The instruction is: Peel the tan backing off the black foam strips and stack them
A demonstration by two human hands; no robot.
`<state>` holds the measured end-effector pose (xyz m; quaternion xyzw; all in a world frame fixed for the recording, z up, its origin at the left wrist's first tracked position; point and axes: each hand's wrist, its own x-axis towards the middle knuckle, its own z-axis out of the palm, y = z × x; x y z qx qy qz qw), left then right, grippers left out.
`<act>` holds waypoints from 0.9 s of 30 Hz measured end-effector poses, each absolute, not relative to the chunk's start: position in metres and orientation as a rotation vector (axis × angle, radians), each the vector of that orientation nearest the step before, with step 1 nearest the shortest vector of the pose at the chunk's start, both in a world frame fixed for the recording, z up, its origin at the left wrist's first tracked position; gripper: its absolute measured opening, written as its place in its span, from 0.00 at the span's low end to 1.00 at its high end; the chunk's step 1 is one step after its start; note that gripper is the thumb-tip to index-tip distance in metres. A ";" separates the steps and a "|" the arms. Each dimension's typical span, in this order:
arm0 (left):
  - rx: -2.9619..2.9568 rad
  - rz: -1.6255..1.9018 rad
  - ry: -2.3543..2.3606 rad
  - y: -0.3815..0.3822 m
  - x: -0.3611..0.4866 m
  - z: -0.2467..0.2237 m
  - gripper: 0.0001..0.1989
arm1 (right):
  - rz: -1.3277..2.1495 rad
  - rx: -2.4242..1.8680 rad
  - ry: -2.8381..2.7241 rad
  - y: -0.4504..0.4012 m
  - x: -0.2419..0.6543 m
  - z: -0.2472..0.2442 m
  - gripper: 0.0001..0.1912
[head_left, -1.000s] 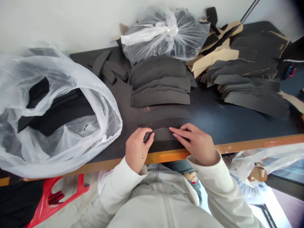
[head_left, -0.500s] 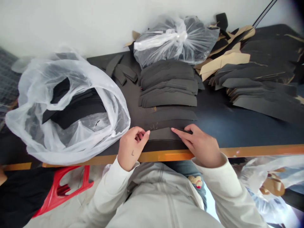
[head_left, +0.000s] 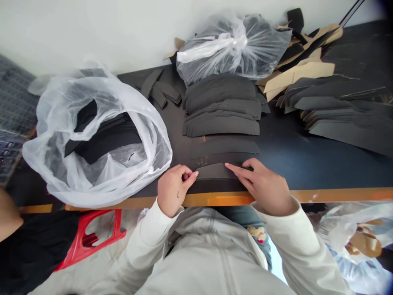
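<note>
A dark grey, slightly curved flat strip lies near the front edge of the table. My left hand has its fingers curled in, with thumb and forefinger closed at the strip's left end. At the other end, my right hand rests with its forefinger stretched along the strip's upper edge and the thumb below. That right end is partly covered by my fingers. Just beyond lies a similar single strip. Behind it is a fanned stack of the same dark strips.
An open clear plastic bag with dark pieces inside stands at left. A knotted plastic bag sits behind the stack. More dark sheets and tan pieces lie at right. A person's arm and a red stool are lower left.
The view has shifted a little, so the scene sits slightly right and higher. Both hands stay on the same strip. More of the other person's arm shows at left.
</note>
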<state>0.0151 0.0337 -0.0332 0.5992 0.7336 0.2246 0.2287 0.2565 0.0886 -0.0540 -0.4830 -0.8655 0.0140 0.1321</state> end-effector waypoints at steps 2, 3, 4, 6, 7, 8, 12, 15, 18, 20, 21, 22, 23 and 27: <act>1.670 0.583 2.012 0.034 0.014 -0.033 0.13 | 0.041 -1.411 -2.514 0.089 0.256 -0.054 0.18; 1.678 0.566 2.008 0.035 0.013 -0.033 0.13 | 0.047 -1.414 -2.515 0.089 0.256 -0.054 0.18; 1.686 0.550 2.004 0.035 0.013 -0.033 0.13 | 0.053 -1.415 -2.518 0.089 0.256 -0.054 0.18; 1.711 0.519 1.999 0.035 0.013 -0.032 0.13 | 0.060 -1.412 -2.526 0.089 0.257 -0.054 0.18; 1.735 0.497 1.999 0.035 0.013 -0.031 0.13 | 0.060 -1.412 -2.530 0.089 0.257 -0.053 0.18; 1.769 0.468 2.003 0.035 0.014 -0.031 0.13 | 0.056 -1.416 -2.534 0.089 0.256 -0.053 0.18; 1.988 0.244 2.056 0.035 0.016 -0.025 0.14 | 0.014 -1.454 -2.546 0.089 0.256 -0.051 0.18; 2.234 0.118 2.075 0.037 0.016 -0.021 0.12 | 0.032 -1.465 -2.561 0.089 0.255 -0.050 0.18; 2.526 0.268 1.882 0.042 0.018 -0.020 0.08 | 0.078 -1.477 -2.570 0.090 0.255 -0.049 0.18; 2.669 0.359 1.608 0.045 0.022 -0.023 0.14 | 0.107 -1.496 -2.565 0.090 0.254 -0.048 0.18; 2.703 0.357 1.482 0.047 0.025 -0.026 0.18 | 0.124 -1.504 -2.558 0.090 0.254 -0.048 0.19; 2.716 0.330 1.384 0.048 0.028 -0.029 0.24 | 0.141 -1.509 -2.550 0.090 0.253 -0.048 0.19; 2.710 0.295 1.322 0.049 0.030 -0.033 0.30 | 0.160 -1.510 -2.541 0.090 0.253 -0.048 0.19; 2.626 0.210 1.265 0.050 0.035 -0.045 0.43 | 0.307 -1.488 -2.477 0.093 0.257 -0.047 0.18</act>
